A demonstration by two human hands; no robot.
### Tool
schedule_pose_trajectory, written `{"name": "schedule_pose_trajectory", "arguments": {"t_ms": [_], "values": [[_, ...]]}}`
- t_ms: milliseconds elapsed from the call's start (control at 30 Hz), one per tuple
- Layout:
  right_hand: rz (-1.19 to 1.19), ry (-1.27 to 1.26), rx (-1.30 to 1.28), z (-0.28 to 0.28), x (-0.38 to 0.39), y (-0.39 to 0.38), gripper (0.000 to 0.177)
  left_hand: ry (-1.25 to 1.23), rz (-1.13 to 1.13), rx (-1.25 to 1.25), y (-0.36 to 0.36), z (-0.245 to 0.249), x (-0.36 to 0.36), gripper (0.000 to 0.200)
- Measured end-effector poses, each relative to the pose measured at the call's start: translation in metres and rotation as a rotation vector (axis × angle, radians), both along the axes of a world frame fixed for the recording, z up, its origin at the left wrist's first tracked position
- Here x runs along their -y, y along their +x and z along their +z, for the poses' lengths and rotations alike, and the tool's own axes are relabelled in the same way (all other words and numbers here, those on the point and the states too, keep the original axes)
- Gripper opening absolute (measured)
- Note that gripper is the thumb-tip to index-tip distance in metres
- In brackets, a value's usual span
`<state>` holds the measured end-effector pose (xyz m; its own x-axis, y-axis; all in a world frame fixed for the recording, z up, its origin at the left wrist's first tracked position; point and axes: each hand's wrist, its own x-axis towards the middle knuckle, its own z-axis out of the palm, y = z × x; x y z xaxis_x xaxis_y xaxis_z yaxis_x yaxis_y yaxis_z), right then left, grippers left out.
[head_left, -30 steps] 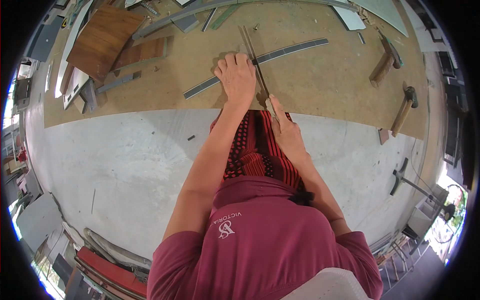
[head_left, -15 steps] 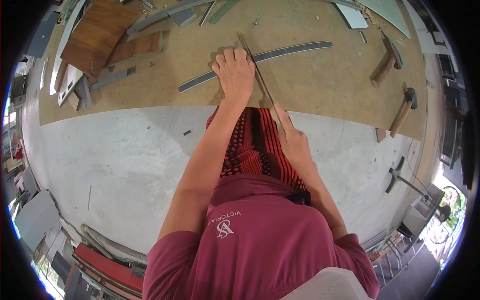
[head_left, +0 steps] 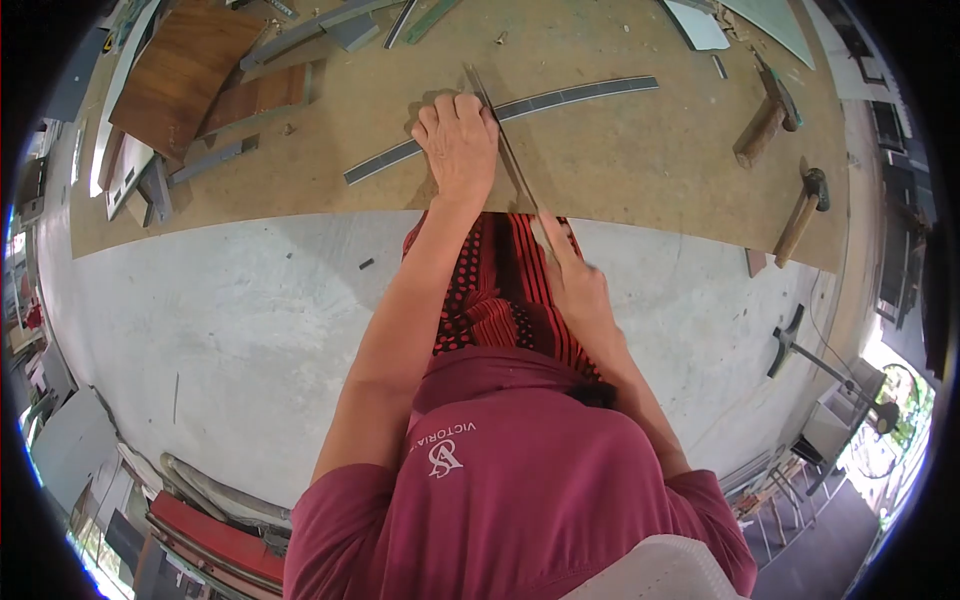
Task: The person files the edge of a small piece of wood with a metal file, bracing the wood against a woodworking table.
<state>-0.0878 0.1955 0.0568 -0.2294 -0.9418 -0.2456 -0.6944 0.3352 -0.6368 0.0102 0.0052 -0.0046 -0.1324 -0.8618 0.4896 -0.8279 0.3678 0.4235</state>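
Observation:
A long grey strip point(head_left: 580, 96) with pale edges and cross lines lies aslant on the brown worktop. My left hand point(head_left: 461, 140) presses on it near its middle, the fingers curled over and closed around the strip. Right beside those fingers, a thin saw blade point(head_left: 512, 150), seen nearly edge-on, crosses the strip. My right hand point(head_left: 572, 278) grips the saw at its near end, in front of the worktop edge, with one finger stretched along it. The palm hides most of the handle, and I cannot make out any cut in the strip.
Two hammers point(head_left: 803, 215) point(head_left: 770, 125) lie on the right of the brown worktop point(head_left: 620, 190). Wooden boards point(head_left: 185, 75) and grey offcuts are piled at the left. A white panel point(head_left: 700, 28) lies at the far right. Below the edge is a pale floor point(head_left: 250, 320).
The whole view has shifted slightly, so worktop things appear a little further left. My left hand stays on the strip, and the saw still crosses at the same spot in my right hand.

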Motion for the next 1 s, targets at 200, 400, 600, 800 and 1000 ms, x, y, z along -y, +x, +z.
{"name": "schedule_pose_trajectory", "arguments": {"t_ms": [200, 400, 600, 800, 1000], "values": [[0.047, -0.281, 0.159, 0.005, 0.049, -0.01, 0.055, 0.04, -0.001, -0.011, 0.004, 0.0, 0.0, 0.017], [-0.119, -0.01, 0.119, 0.038, 0.009, -0.026, 0.054, 0.03, -0.011, -0.05, 0.004, -0.002, -0.001, 0.013], [0.006, -0.028, 0.083, -0.009, -0.025, -0.007, 0.055, 0.051, -0.034, -0.032, 0.007, 0.001, -0.004, 0.016], [0.011, 0.227, 0.068, -0.003, -0.029, -0.002, 0.055, 0.026, -0.003, 0.002, 0.002, 0.002, -0.002, 0.018], [0.021, 0.02, 0.042, -0.013, -0.047, -0.001, 0.055, 0.021, -0.013, 0.01, 0.002, 0.001, -0.002, 0.019]]}}
